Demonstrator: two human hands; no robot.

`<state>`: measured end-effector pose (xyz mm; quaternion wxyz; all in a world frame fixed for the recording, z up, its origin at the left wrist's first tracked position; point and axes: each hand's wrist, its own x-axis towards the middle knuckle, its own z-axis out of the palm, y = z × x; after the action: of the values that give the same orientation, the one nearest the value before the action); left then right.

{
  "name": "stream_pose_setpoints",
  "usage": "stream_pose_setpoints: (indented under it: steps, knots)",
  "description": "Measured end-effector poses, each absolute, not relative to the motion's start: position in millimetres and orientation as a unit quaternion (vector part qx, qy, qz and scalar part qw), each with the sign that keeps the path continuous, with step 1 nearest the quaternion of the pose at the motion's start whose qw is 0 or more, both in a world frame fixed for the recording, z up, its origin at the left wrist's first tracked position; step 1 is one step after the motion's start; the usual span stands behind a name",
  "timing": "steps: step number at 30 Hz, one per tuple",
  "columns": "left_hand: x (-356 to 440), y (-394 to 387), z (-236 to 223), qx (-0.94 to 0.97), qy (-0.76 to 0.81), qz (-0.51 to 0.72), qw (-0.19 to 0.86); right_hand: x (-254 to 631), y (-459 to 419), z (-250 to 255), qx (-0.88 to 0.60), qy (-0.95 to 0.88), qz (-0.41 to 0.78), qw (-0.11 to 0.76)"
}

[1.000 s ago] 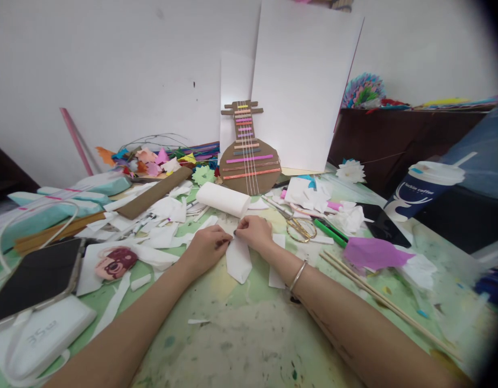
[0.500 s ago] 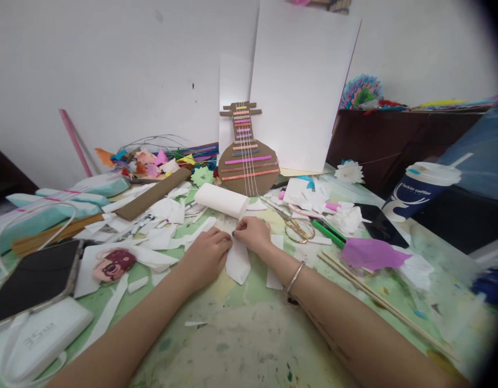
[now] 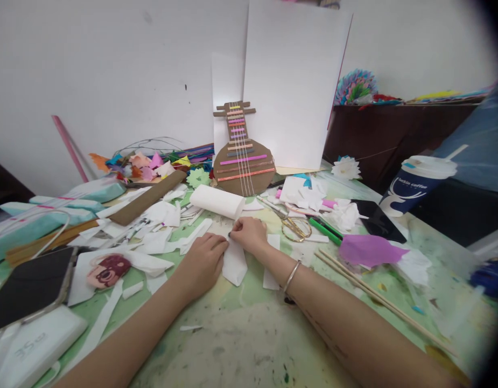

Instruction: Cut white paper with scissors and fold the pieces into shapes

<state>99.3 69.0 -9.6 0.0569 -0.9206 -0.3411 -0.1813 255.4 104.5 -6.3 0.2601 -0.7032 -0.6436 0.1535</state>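
Note:
A small white paper piece with a pointed lower end lies on the table between my hands. My right hand has its thumb and fingers pinched together at the upper end of this paper. From the other side my left hand comes up to its left edge, fingers bent and pressed together there; the left fingertips are partly hidden. Just beyond both hands rests a roll of white paper. Another white strip sits under the right wrist, which wears a silver bangle.
Gold-handled scissors, a green craft knife and wooden sticks lie at right, near a coffee cup. White scraps and a phone are at left. A cardboard lute leans at the back.
The whole view has shifted slightly, so things sit a little further left. Both hands stay at the paper piece with almost the same grip.

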Motion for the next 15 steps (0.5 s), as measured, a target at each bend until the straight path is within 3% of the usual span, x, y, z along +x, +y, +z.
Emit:
stream_pose_setpoints:
  steps: [15]
  knots:
    - [98.0, 70.3, -6.3, -0.920, -0.343, -0.187, 0.010, 278.9, 93.0, 6.6, -0.665, -0.681, 0.166, 0.259]
